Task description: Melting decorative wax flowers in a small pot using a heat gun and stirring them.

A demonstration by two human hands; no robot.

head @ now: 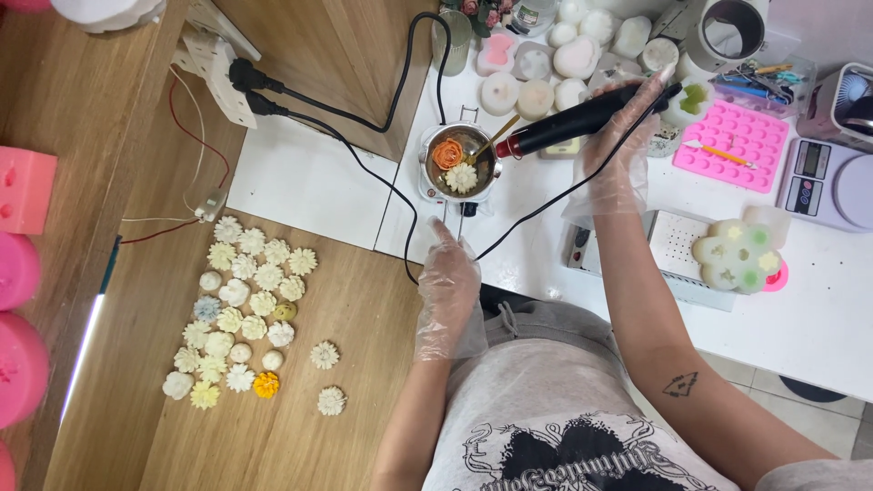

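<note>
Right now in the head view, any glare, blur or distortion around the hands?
Head view: even, soft light with faint shadows; bright glare strip on the wooden floor at left. The clear-gloved left hand and the right hand gripping the black-and-red heat tool look sharp, no motion blur. Table edges bow slightly toward the corners, a wide-lens effect. The white tabletop is close to overexposed.

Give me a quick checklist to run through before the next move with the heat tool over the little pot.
1. Right hand grips heat tool: ok.
2. Nozzle aimed at small pot: ok.
3. Orange and white flowers inside pot: ok.
4. Left hand clear of pot, fingertip near its base: ok.
5. Cord clear of pot: not ok, it trails close by.
6. Tool switched on: cannot tell.
</note>
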